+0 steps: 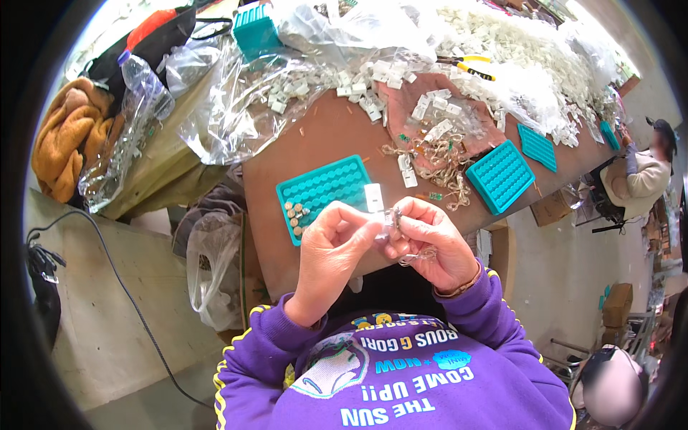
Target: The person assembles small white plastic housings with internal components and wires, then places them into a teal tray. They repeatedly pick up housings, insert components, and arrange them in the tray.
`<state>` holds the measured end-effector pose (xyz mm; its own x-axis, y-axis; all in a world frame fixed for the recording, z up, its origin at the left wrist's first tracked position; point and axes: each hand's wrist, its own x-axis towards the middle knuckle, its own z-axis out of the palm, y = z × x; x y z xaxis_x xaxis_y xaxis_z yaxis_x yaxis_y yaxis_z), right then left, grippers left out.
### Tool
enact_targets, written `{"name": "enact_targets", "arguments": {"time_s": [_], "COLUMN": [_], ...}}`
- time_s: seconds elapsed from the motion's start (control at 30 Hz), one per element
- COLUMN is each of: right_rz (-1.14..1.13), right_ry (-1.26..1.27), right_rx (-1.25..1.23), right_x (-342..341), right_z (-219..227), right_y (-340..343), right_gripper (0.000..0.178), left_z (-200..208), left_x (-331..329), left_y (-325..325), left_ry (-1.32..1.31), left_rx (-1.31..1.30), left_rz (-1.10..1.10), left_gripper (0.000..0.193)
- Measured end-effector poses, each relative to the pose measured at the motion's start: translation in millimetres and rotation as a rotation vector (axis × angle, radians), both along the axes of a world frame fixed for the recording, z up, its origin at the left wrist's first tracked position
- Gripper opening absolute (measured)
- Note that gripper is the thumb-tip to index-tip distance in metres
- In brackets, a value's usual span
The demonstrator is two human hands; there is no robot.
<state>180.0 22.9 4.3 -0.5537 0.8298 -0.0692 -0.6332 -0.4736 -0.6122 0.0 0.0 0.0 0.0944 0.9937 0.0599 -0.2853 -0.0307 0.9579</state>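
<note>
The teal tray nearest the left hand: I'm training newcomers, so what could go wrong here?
The left hand could knock the teal tray, scattering the small round parts grouped at one end. The thin strand at the right hand might snag on the tangled strands beyond it.

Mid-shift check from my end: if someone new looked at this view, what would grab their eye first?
Probably the big heap of white plastic pieces across the far right of the table. Next, the bright teal tray in front of the left hand and the teal tray stack to the right. At centre, that hand and the right hand meet over small parts.
</note>
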Motion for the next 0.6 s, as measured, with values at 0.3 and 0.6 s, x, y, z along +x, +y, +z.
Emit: {"name": "enact_targets", "arguments": {"time_s": [0.3, 0.6], "right_rz": [0.031, -0.156], "right_ry": [-0.159, -0.514], "right_rx": [-0.024, 0.204], "right_x": [-5.8, -11.6], "right_z": [-4.6, 0.5], "right_y": [-10.0, -20.9], "right_gripper": [0.013, 0.013], "left_z": [-12.5, -15.2], "left_x": [8.4, 7.2], "left_y": [-19.6, -20.0], "left_ry": [-0.212, -0.129], "left_rx": [0.043, 0.037], "left_rz": [0.161, 0.111], "left_gripper": [0.017, 0.015]}}
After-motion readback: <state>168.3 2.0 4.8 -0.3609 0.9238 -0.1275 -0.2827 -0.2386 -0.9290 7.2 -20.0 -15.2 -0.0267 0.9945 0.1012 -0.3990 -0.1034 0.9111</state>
